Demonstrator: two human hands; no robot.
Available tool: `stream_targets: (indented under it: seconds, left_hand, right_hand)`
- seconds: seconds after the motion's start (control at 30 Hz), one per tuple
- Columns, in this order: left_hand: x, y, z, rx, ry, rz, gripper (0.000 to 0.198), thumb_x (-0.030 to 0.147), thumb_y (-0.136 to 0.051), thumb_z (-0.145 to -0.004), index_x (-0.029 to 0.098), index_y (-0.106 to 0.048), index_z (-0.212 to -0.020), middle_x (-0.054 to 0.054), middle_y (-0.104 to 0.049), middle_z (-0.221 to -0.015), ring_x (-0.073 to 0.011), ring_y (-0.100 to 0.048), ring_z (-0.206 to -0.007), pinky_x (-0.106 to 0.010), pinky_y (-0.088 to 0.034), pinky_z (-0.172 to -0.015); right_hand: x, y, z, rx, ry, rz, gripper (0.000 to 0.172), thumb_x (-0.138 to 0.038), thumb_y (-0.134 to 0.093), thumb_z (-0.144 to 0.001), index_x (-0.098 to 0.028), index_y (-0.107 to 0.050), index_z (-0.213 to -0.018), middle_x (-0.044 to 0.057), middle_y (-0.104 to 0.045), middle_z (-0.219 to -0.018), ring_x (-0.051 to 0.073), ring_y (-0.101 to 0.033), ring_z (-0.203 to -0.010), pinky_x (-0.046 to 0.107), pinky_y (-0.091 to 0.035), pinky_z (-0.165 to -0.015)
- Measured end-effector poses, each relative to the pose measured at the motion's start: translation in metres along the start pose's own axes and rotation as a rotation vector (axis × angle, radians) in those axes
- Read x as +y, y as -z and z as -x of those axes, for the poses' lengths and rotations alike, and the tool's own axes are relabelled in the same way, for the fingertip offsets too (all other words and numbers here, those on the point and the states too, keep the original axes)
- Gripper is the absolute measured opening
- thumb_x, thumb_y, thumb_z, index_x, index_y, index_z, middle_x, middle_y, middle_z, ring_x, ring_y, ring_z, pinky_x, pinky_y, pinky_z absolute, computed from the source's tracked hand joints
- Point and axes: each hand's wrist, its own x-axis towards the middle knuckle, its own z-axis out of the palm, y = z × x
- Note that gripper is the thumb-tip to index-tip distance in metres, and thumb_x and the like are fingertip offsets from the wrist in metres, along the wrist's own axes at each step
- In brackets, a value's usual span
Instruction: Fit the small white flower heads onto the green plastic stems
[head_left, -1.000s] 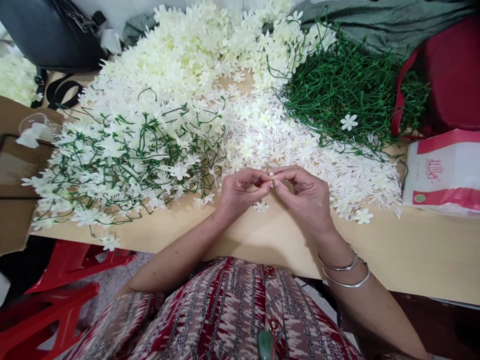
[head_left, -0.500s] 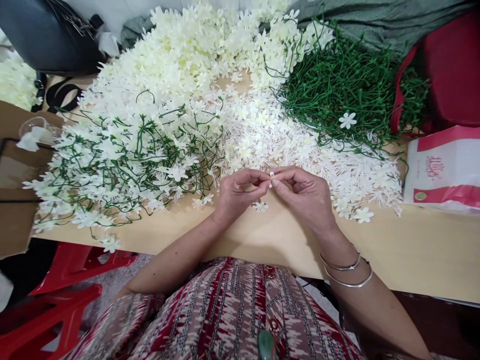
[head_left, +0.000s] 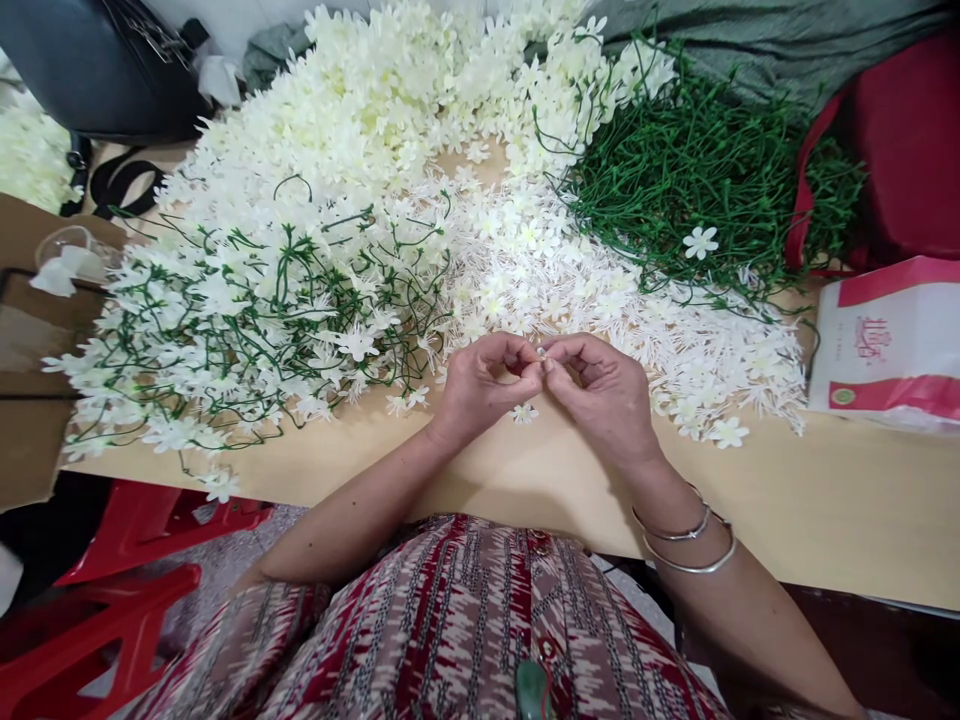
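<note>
My left hand (head_left: pixel 486 385) and my right hand (head_left: pixel 609 400) meet above the table's near side, thumbs and fingertips pinched together. Between them is a tiny white artificial flower part (head_left: pixel 541 352), mostly covered by the fingers. A loose white flower (head_left: pixel 523 413) lies on the table just beneath my hands. Beyond the fingertips spreads a layer of small white flower pieces with thin white strands (head_left: pixel 547 275). To the left, white flowers on green stems (head_left: pixel 285 300) form a tangled heap. Bare green plastic stems (head_left: pixel 697 170) are piled at the back right, one white flower (head_left: pixel 700 242) on them.
Cream-white petals (head_left: pixel 375 90) are heaped at the back. A black bag (head_left: pixel 97 70) and a cardboard box (head_left: pixel 30 340) stand at left. On the right are a red bag (head_left: pixel 900 150) and a white-and-pink packet (head_left: pixel 892 335). Red stools (head_left: pixel 142 530) are below the table (head_left: pixel 750 510).
My right hand has shifted slightly left, and the fingertips have drawn closer together. Less of the small white part shows between them. The heaps look the same.
</note>
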Motion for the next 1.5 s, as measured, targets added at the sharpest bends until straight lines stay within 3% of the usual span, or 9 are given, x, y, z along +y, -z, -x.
stream_targets:
  seconds: [0.23,0.47,0.7,0.9,1.03,1.13,1.33,1.5]
  left_hand:
    - [-0.0016,-0.0002,-0.0003,-0.039,0.089,0.086,0.008,0.025,-0.075,-0.082,0.017,-0.073,-0.085,-0.003,-0.074,-0.076,-0.0096,-0.064,-0.064,-0.02,-0.053,-0.058]
    - [-0.003,-0.0002,0.0011,-0.024,0.063,0.091,0.007,0.023,-0.076,-0.081,0.017,-0.075,-0.083,-0.006,-0.079,-0.086,-0.0115,-0.07,-0.073,-0.021,-0.057,-0.062]
    - [-0.0046,0.0004,-0.0003,-0.047,0.097,0.144,0.01,0.027,-0.076,-0.083,0.018,-0.075,-0.087,-0.003,-0.075,-0.079,-0.0099,-0.065,-0.067,-0.02,-0.055,-0.061]
    - [-0.0047,0.0005,-0.0011,-0.058,0.116,0.145,0.013,0.028,-0.076,-0.081,0.017,-0.069,-0.081,-0.001,-0.069,-0.072,-0.0072,-0.056,-0.06,-0.017,-0.045,-0.053]
    - [-0.0025,0.0012,-0.0023,-0.062,0.179,0.221,0.019,0.031,-0.078,-0.083,0.016,-0.066,-0.081,-0.001,-0.068,-0.073,-0.0086,-0.059,-0.062,-0.02,-0.05,-0.059]
    - [-0.0014,0.0018,-0.0031,-0.057,0.155,0.239,0.022,0.034,-0.08,-0.083,0.016,-0.067,-0.085,-0.002,-0.069,-0.078,-0.0094,-0.063,-0.069,-0.021,-0.052,-0.065]
    - [-0.0046,0.0031,-0.0022,-0.074,0.131,0.149,0.024,0.039,-0.077,-0.088,0.016,-0.073,-0.087,-0.002,-0.072,-0.078,-0.0101,-0.062,-0.065,-0.022,-0.049,-0.06]
    - [-0.0067,0.0035,-0.0029,-0.051,0.063,0.106,0.018,0.036,-0.074,-0.091,0.019,-0.073,-0.088,-0.003,-0.073,-0.081,-0.0109,-0.064,-0.071,-0.024,-0.051,-0.066]
  right_hand:
    - [-0.0018,0.0045,-0.0031,0.005,-0.073,-0.102,0.007,-0.02,-0.072,-0.084,-0.024,-0.074,-0.078,0.001,-0.079,-0.096,0.015,-0.074,-0.09,0.033,-0.058,-0.086]
    - [-0.0041,0.0077,-0.0042,-0.053,-0.108,-0.16,0.007,-0.02,-0.072,-0.085,-0.024,-0.073,-0.079,0.003,-0.081,-0.101,0.018,-0.075,-0.096,0.038,-0.059,-0.093]
    - [-0.0013,0.0044,-0.0016,-0.002,-0.009,-0.07,0.006,-0.02,-0.072,-0.086,-0.024,-0.073,-0.082,0.004,-0.079,-0.099,0.019,-0.074,-0.095,0.039,-0.06,-0.09]
    - [-0.0056,0.0,0.0,0.024,0.077,0.036,0.006,-0.022,-0.071,-0.088,-0.024,-0.071,-0.083,0.004,-0.077,-0.103,0.018,-0.072,-0.101,0.038,-0.059,-0.092]
    - [-0.0059,0.0003,-0.001,0.04,0.098,0.024,0.005,-0.02,-0.071,-0.088,-0.025,-0.071,-0.086,0.005,-0.075,-0.106,0.02,-0.072,-0.105,0.042,-0.058,-0.097]
    - [-0.005,0.0006,-0.0013,0.078,0.148,0.083,0.005,-0.02,-0.071,-0.087,-0.025,-0.071,-0.086,0.005,-0.073,-0.107,0.02,-0.071,-0.106,0.041,-0.058,-0.094]
    - [-0.0052,0.001,-0.0017,0.076,0.119,0.149,0.004,-0.023,-0.073,-0.086,-0.025,-0.071,-0.084,0.003,-0.066,-0.097,0.019,-0.066,-0.096,0.036,-0.056,-0.083]
    - [-0.0052,0.0026,-0.0037,0.065,0.099,0.12,0.005,-0.022,-0.07,-0.087,-0.024,-0.068,-0.084,0.003,-0.066,-0.097,0.019,-0.064,-0.095,0.036,-0.053,-0.086]
